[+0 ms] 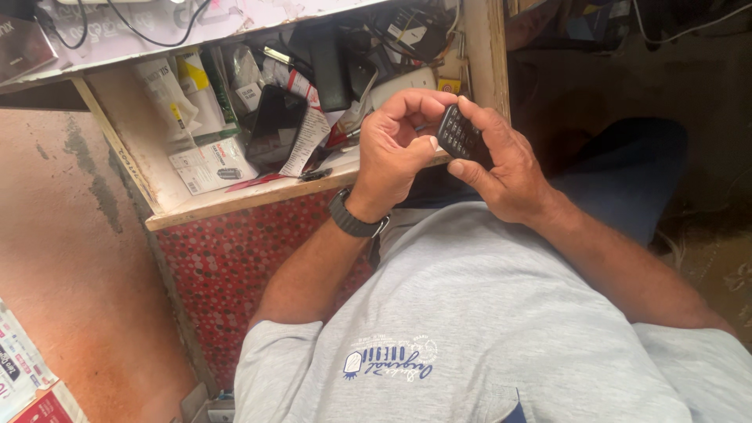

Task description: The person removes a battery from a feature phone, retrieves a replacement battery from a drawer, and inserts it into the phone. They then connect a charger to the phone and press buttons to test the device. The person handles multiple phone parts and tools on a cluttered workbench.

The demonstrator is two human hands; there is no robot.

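A small black keypad phone (pixel 457 135) is held between both of my hands, in front of my grey shirt. My left hand (pixel 398 153), with a dark watch (pixel 354 218) on its wrist, curls its fingers over the phone's left side, thumb against its edge. My right hand (pixel 507 171) grips the phone from the right and underneath, with the fingertips on its top end. The keypad faces up and most of the phone's body is hidden by my fingers.
A wooden drawer (pixel 235 200) stands open just beyond my hands, crammed with a black phone (pixel 274 124), paper slips, small packets and cables. Below it is a red dotted panel (pixel 227 258). A reddish wall (pixel 63 235) is at the left, and my dark trouser leg (pixel 627 172) is at the right.
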